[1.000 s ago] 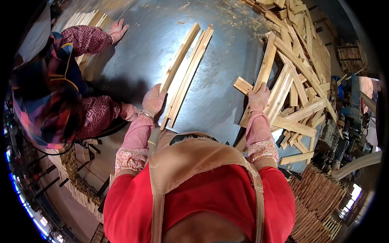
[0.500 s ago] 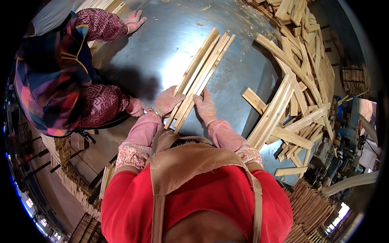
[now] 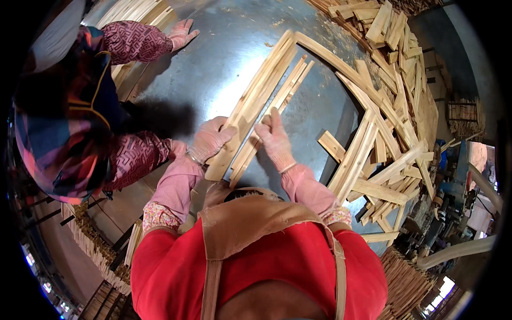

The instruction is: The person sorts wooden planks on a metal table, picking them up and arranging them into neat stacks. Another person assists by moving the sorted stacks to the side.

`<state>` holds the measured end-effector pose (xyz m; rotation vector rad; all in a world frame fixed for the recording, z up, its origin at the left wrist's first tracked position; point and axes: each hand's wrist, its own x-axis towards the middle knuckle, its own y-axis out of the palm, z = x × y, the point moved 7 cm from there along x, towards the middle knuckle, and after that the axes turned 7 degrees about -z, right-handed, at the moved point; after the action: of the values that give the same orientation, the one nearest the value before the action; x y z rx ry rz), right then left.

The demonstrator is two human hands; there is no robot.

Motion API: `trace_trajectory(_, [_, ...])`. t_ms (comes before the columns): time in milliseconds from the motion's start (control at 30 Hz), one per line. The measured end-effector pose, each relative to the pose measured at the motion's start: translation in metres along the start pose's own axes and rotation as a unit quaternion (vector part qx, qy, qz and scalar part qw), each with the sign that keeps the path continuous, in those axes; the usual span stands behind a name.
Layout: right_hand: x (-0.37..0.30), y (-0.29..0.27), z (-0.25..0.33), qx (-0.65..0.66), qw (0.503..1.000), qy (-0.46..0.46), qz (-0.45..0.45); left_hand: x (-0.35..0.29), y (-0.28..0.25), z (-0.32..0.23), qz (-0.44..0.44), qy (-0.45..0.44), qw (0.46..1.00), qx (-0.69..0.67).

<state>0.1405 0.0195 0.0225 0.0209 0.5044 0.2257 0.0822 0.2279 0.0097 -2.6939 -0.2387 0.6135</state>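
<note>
Both my hands wear pale pinkish gloves. My left hand [image 3: 212,140] is closed on a pair of long wooden strips [image 3: 260,92], its thumb over their left side. These strips slant from near my apron up to the far right. My right hand [image 3: 276,143] pinches a second bundle of narrower wooden strips [image 3: 288,88], lying nearly parallel just to their right. A thin gap of metal shows between the two bundles. My palms' undersides are hidden.
The strips are over a grey metal table [image 3: 224,58]. At the right lies a tangled heap of wooden pieces [image 3: 392,128], with one long strip [image 3: 336,61] reaching toward my bundle. A co-worker's gloved hand [image 3: 183,35] rests at the far left, near stacked strips [image 3: 133,13].
The single bundle has parted into two, the wider strips shifting left with my left hand. My right hand now pinches the narrow strips. A long strip from the heap lies farther left.
</note>
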Motion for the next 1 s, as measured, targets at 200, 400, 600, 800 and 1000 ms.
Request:
trace_trajectory(200, [0.008,-0.017,0.005,0.100,0.987,-0.032,-0.122,-0.020,0.029,-0.058,-0.073,0.045,0.995,0.052])
trace_trajectory(400, [0.037,-0.115,-0.079,0.073,0.977,0.029,-0.197,-0.009,0.013,-0.004,-0.060,0.003,0.964,0.261])
trace_trajectory(600, [0.035,-0.067,-0.149,-0.192,0.967,0.084,-0.147,-0.051,0.068,0.025,0.030,0.029,0.949,0.313])
trace_trajectory(800, [0.034,-0.082,-0.125,-0.038,0.989,0.046,-0.134,-0.056,0.076,0.041,0.016,-0.044,0.930,0.363])
trace_trajectory(1000, [0.079,-0.124,-0.012,-0.412,0.907,-0.070,-0.053,-0.065,0.074,0.097,-0.073,-0.043,0.982,0.170])
